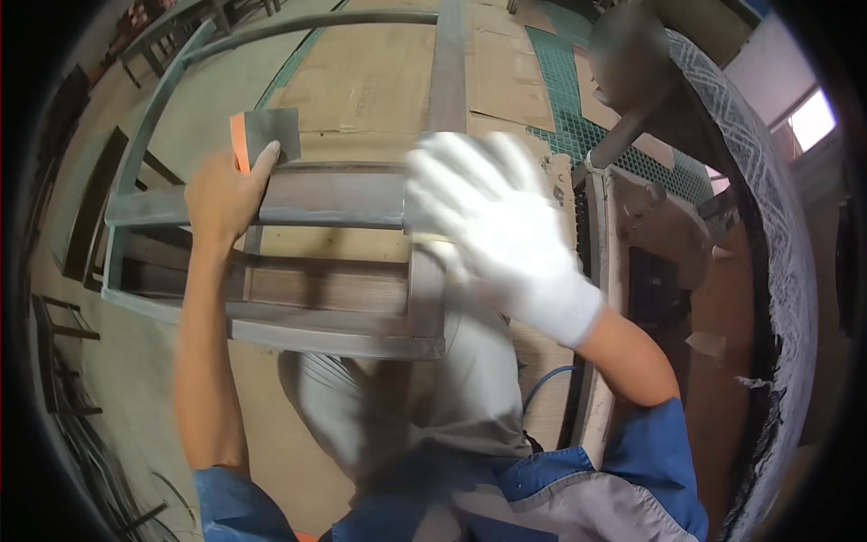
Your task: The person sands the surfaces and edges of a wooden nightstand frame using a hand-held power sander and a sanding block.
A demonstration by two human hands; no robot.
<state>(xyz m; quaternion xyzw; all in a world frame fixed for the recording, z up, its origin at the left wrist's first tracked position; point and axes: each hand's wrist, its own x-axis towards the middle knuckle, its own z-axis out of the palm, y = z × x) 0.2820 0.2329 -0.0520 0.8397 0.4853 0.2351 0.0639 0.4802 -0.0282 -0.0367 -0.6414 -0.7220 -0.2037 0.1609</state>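
A putty scraper [278, 129] with a flat grey blade and an orange edge is gripped in my bare left hand [224, 194]. That hand is over the upper rail of a grey-brown furniture frame [330, 197], its thumb against the blade. My right hand [492, 203] wears a white glove, slightly blurred by motion. Its fingers are stretched out and partly spread over the frame's right corner, hiding the joint there. Whether the glove presses on the rail or hovers just above, I cannot tell. The frame lies across in front of my knees.
Flattened cardboard [361, 86] and green mesh matting [564, 81] lie beyond the frame. To the right stands a wooden stand [607, 226] beside a padded, cloth-covered edge [777, 208]. A blue hose [546, 384] curves near my right knee. Dark furniture pieces [95, 203] stand at left.
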